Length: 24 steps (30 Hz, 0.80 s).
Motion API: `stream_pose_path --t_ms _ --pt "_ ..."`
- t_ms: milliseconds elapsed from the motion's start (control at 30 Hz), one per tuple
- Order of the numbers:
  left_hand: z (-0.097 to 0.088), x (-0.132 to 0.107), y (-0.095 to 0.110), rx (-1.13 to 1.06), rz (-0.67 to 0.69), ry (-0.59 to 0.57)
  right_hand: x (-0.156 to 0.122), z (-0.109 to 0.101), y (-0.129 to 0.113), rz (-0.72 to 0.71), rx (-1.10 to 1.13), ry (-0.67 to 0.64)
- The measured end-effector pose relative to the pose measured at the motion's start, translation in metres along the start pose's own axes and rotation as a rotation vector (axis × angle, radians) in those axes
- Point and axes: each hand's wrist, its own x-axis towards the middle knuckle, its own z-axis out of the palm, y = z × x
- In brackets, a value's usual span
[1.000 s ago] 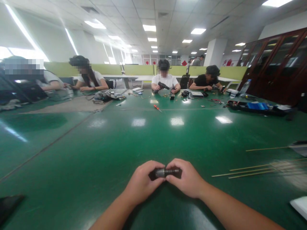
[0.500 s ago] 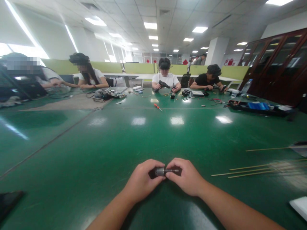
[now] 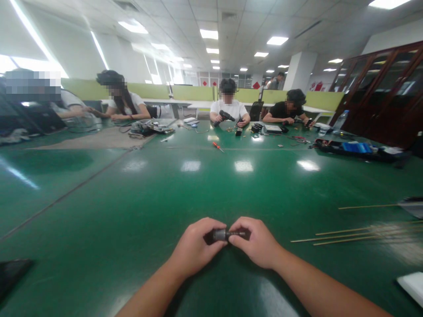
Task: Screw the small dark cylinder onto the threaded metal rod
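Low in the middle of the head view, my left hand point(image 3: 194, 243) is closed around a small metal cylinder with a thin shaft point(image 3: 220, 234), much like a small motor. My right hand point(image 3: 256, 243) pinches the shaft side between thumb and fingertips, right beside the left fingertips. The shaft runs rightward into the hollow of my right hand, lying roughly level. My fingers and shadow hide parts of it, so its exact kind is hard to make out. Both hands are over the green tabletop point(image 3: 158, 193).
Several thin sticks point(image 3: 343, 238) lie on the right, near a white object point(image 3: 411, 284). At lower left is a dark flat object point(image 3: 13, 275). An orange screwdriver point(image 3: 217, 146) lies farther off. Across the table several people sit; one person point(image 3: 228, 108) holds a power drill point(image 3: 226, 116).
Both hands keep their hold on the metal cylinder and its shaft, almost still. The view has shifted very slightly.
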Motion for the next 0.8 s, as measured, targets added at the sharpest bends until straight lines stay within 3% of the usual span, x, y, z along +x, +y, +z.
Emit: stream_pose_path --t_ms 800 --pt "0.0008 -0.0001 -0.0013 -0.007 0.004 0.012 0.0 0.0002 0.0014 0.013 0.015 -0.018"
